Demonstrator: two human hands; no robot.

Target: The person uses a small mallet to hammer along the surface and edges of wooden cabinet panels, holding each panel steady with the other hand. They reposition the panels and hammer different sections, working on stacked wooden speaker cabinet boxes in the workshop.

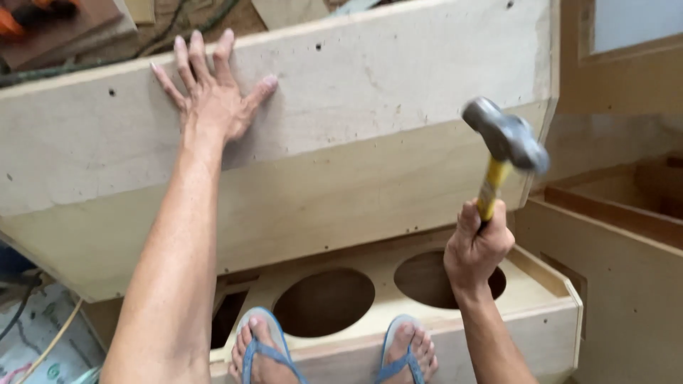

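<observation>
The left hand (213, 92) is lying flat with its fingers spread wide, pressing against the upper part of a large pale plywood panel (370, 92) that is slanting across the upper half of the view. The right hand (475, 245) is closing tightly around the yellow grip of a hammer (501, 153), whose grey steel head is blurring in the air just in front of the panel's right end, not touching the wood. Below the panel, a plywood box (548, 313) is lying open-faced, showing two round cutouts (324, 302) side by side and a small rectangular opening to their left. The person's feet, in blue flip-flops (265, 352), are resting on the box's near edge. Another wooden cabinet (626, 235) is standing just right of the box, leaving little room on that side. A yellow cable (50, 341) is trailing over the floor at lower left.
</observation>
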